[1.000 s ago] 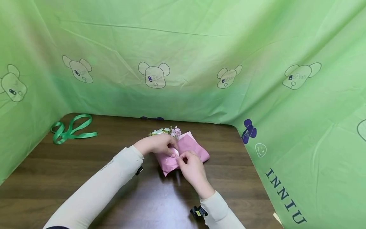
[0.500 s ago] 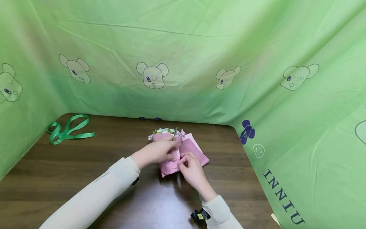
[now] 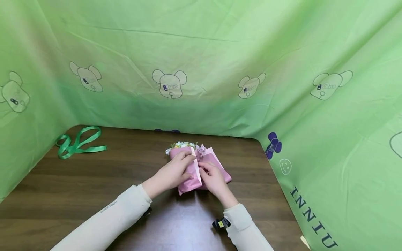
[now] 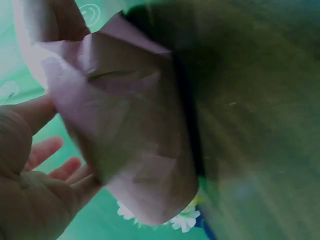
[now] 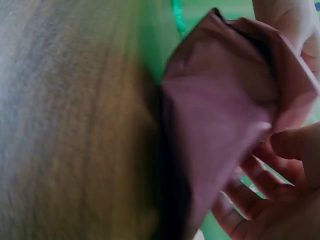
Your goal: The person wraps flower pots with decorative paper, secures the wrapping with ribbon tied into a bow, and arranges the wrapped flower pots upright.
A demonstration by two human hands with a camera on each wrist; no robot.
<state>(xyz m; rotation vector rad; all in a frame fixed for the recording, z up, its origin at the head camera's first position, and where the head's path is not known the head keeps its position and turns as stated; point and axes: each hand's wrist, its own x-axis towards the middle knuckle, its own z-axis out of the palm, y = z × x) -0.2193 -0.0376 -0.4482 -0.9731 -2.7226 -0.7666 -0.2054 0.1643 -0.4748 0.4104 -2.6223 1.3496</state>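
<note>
A small bouquet of white and lilac flowers [image 3: 183, 144] lies in pink wrapping paper [image 3: 185, 186] on the wooden table. One side of the paper is folded over the stems, its pale edge facing up, while the other side spreads flat to the right. My left hand [image 3: 171, 174] rests on the folded side, thumb and fingers spread across it. At the fold's pale edge, my right hand [image 3: 215, 179] pinches the paper between thumb and fingers. In the right wrist view, paper [image 5: 220, 110] hides some fingertips. The stems are hidden inside the wrap.
A loose green ribbon [image 3: 75, 148] lies looped at the table's far left corner. Green cloth [image 3: 207, 115] with printed bear heads hangs along the back and both sides of the table [image 3: 132, 146].
The left paper flap has come over the bouquet, and its pale edge now shows. My left hand has drawn slightly back and flattened on it; my right hand moved slightly right.
</note>
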